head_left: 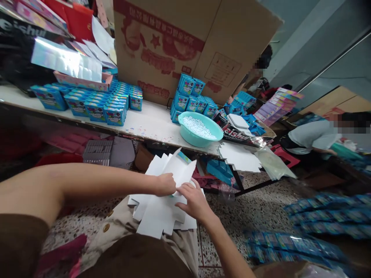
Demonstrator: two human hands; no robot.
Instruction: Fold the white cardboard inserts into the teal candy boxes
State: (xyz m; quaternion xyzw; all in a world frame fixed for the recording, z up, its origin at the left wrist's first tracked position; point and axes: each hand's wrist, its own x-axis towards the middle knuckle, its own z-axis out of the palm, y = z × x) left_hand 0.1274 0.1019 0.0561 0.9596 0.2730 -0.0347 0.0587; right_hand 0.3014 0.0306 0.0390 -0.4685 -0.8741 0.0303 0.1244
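A stack of white die-cut card sheets (153,218) rests on my lap. On top of it is a partly folded cardboard box blank (177,168), its two side flaps standing up and a bit of blue-green print showing at its far edge. My left hand (167,184) is closed on the near left part of this blank, its fingertips mostly hidden. My right hand (193,199) grips the near right part, fingers bent against the card and thumb apart from them. The two hands almost touch at the fold.
Along the white table (150,123) stand rows of blue packets (98,106), a turquoise basin (193,135) of small white pieces and more white blanks (239,156). A large carton (174,42) rises behind. Blurred blue packs (292,243) lie right; a person (310,135) bends beyond.
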